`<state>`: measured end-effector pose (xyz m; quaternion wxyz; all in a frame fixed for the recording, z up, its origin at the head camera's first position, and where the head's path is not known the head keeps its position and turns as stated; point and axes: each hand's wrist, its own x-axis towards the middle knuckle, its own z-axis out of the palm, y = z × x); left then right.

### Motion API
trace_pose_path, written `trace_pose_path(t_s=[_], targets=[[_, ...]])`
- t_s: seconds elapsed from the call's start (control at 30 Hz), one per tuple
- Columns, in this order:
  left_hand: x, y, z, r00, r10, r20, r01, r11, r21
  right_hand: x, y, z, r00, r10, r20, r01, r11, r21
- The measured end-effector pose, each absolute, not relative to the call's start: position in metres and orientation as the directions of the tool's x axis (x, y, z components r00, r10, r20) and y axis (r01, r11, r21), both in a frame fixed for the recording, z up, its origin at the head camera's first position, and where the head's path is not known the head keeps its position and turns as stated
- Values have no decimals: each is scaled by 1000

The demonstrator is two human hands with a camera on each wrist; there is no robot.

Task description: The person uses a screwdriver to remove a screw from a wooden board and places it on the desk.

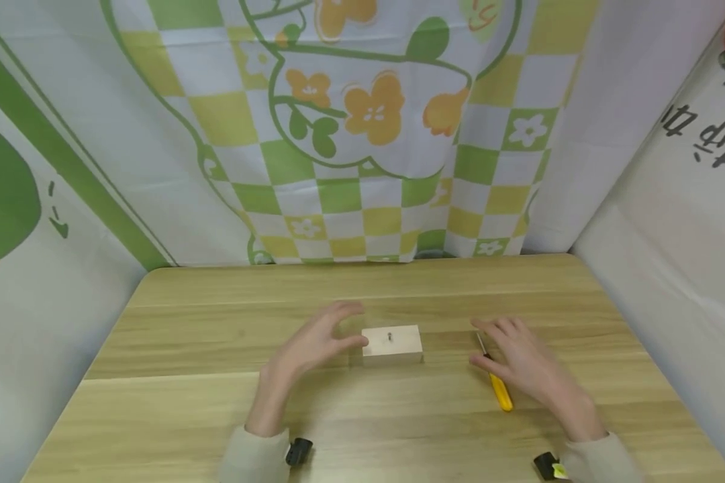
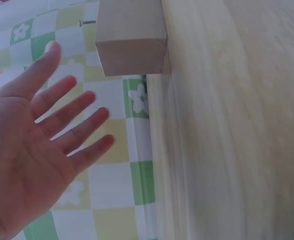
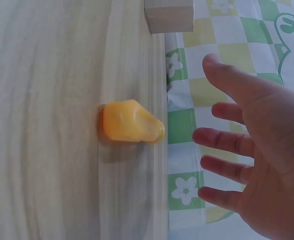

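A pale wooden block (image 1: 393, 343) lies on the table with a small screw (image 1: 389, 337) standing up from its top. My left hand (image 1: 317, 342) hovers at the block's left end, fingers spread and holding nothing; in the left wrist view the hand (image 2: 42, 135) is apart from the block (image 2: 132, 40), and the screw (image 2: 88, 22) shows beside it. Over on the right, a screwdriver (image 1: 500, 392) with a yellow handle lies on the table. Above it is my right hand (image 1: 519, 359), fingers spread, partly covering it. The right wrist view shows the handle (image 3: 129, 121) apart from that hand (image 3: 256, 145).
The wood-grain table (image 1: 217, 416) spreads around the block. Behind it hangs a checkered, flowered curtain (image 1: 350, 201), with white cloth (image 1: 689, 255) along the sides. Each wrist carries a small black device (image 1: 299, 451).
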<state>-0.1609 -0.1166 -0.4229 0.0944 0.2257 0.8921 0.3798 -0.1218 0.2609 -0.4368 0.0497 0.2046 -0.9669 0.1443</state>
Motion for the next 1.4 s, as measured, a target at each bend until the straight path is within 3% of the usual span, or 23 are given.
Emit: trace_pose_path(t_s=[0.73, 1.13, 1.4], targets=[[-164, -104, -437, -843, 534, -73, 300, 577, 760, -100, 276, -435, -854, -499, 151, -521, 826, -217], [-166, -101, -438, -867, 486, -114, 220, 577, 787, -96, 284, -435, -863, -498, 84, -502, 826, -256], [-167, -100, -439, -875, 467, -130, 193, 581, 791, -95, 288, -439, -826, -554, 105, -561, 788, -254]])
